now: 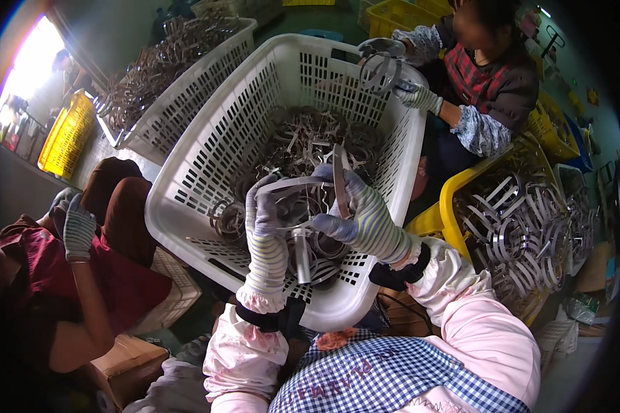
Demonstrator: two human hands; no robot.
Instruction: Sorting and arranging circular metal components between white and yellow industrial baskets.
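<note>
Where the curved silver-grey metal band (289, 184) nears the flat brown-grey metal strip (339, 182), the right hand (375, 217) is closer

Although both hands wear pale striped gloves and work above the same basket, they lie differently to the metal. The band's long axis runs left to right, bowing slightly from the fingertips of the left hand (265, 234) across to those of the right. The strip stands nearly square to it, its long axis pointing away from the person, so the two form a rough corner beside the right fingertips, well apart from the left palm. Whether they are one bent piece or two, I cannot tell.

The left hand is pinched on the band's left end, its fingers upright and close together. The right hand is clamped on the strip, with its thumb stretched inward below and away from the forefinger.

Both pieces are held over the near half of the large white slotted plastic basket (334, 313). Below and between the hands, a narrow shiny metal tab (302, 258) points toward the person; what it belongs to is hidden. Beyond the fingertips, deeper in the basket, lies a tangled heap of grey metal bands (310, 134). To the right, outside the basket, stands a yellow plastic crate (451, 213) filled with similar curved pieces.
</note>
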